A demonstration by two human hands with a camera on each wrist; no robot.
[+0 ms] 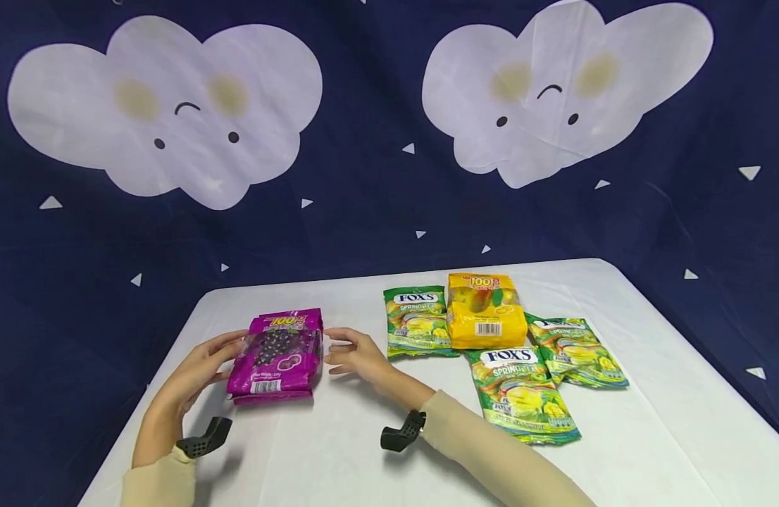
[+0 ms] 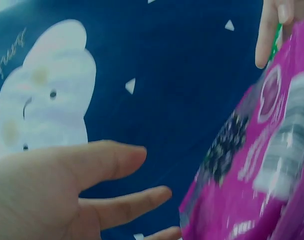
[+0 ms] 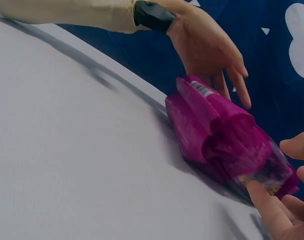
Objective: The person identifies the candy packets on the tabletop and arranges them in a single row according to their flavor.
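A purple candy bag (image 1: pixel 277 352) with dark grapes or berries printed on it rests on the white table at the left. My left hand (image 1: pixel 193 367) is at its left side, fingers spread and lightly bent; the left wrist view shows a gap between the thumb and the bag (image 2: pixel 241 170). On the other side, my right hand (image 1: pixel 363 359) reaches toward the bag's right edge with its fingers apart. In the right wrist view one fingertip of the right hand (image 3: pixel 286 215) overlaps the bag (image 3: pixel 226 130); whether it touches, I cannot tell.
A yellow mango candy bag (image 1: pixel 487 313) lies at the back right. Around it are three green Fox's Spring Tea bags (image 1: pixel 421 322), two partly overlapped. The white cloth-covered table (image 1: pixel 351 451) ends before a dark blue cloud-print backdrop (image 1: pixel 364 141).
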